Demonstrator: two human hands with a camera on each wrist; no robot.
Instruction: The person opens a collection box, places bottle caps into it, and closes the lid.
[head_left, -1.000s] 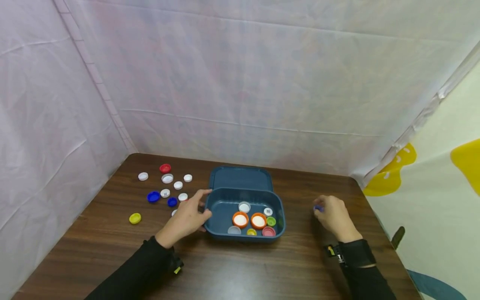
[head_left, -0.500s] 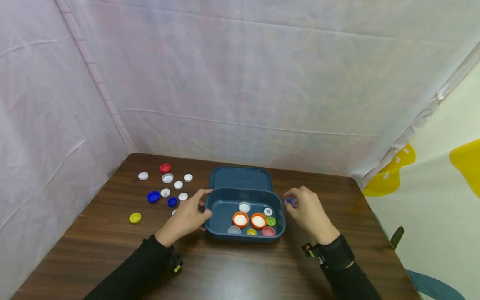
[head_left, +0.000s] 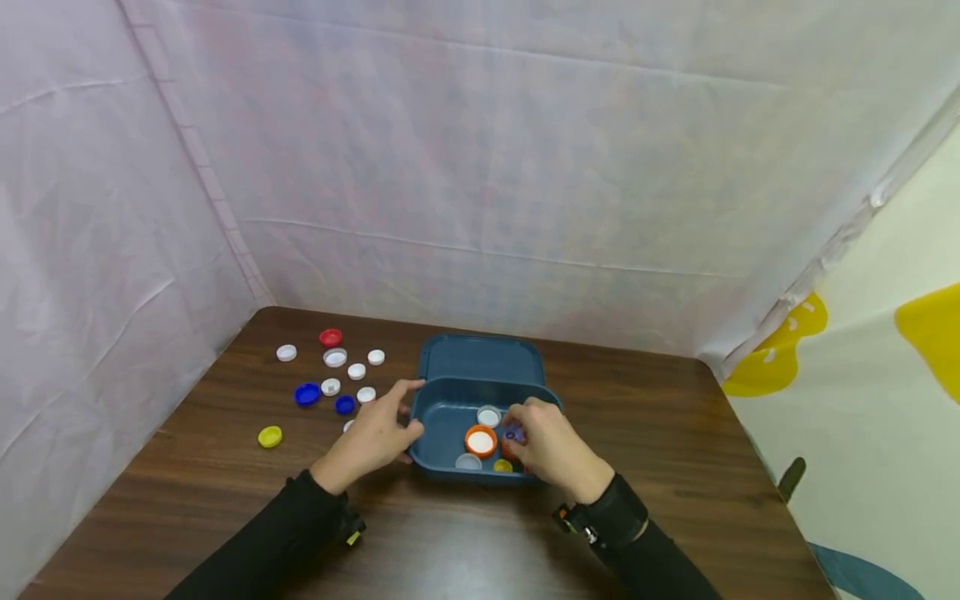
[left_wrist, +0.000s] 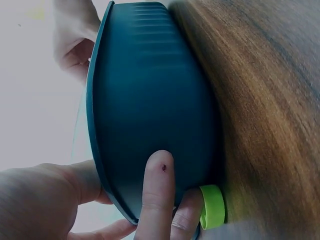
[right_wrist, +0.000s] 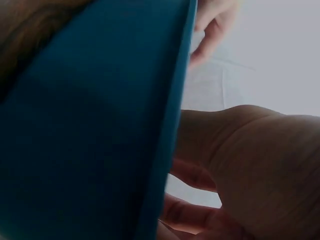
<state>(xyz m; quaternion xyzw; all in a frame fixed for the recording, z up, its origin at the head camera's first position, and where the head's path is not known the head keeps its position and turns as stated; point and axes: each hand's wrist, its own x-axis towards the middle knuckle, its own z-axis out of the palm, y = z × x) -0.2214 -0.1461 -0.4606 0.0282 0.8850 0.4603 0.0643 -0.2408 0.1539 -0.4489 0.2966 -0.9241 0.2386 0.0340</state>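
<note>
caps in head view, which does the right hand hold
The purplish-blue cap, pinched by the right hand; the others visible lie in the box or on the table.

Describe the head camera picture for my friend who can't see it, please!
A person's right hand holds a small purple-blue cap over an open blue box, while the left hand grips the box's side. Other caps lie inside, and more caps are on the brown table to the left.

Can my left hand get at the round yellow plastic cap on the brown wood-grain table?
Probably yes: nothing visible stands between your left hand and the round yellow plastic cap. That hand's fingers grip the left end of the dark blue rectangular plastic box, so they'd need to let go first.
</note>
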